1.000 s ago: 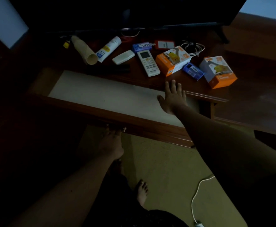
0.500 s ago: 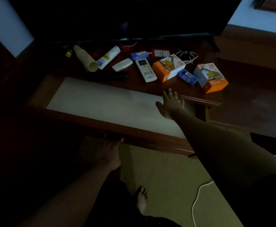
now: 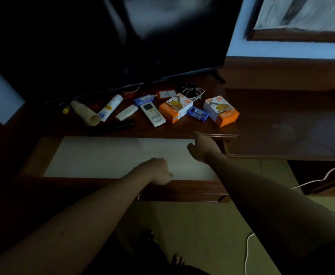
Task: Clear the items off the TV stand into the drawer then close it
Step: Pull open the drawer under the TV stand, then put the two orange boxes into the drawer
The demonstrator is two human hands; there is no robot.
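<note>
Left hand [image 3: 158,171] fisted on open drawer [image 3: 182,190] front rim; right hand [image 3: 203,148] loosely curled, empty, near counter [image 3: 182,130] edge.

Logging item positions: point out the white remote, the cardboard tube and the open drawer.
white remote [image 3: 153,114], head view, button face.
cardboard tube [image 3: 85,114], head view, mid body.
open drawer [image 3: 182,190], head view, front panel.

A large dark television [image 3: 123,42] is seen at the back. A white cable [image 3: 319,178] is trailed across the pale green floor [image 3: 192,225] on the right. A wooden-framed picture [image 3: 301,18] is hung on the light blue wall [image 3: 282,50].
</note>
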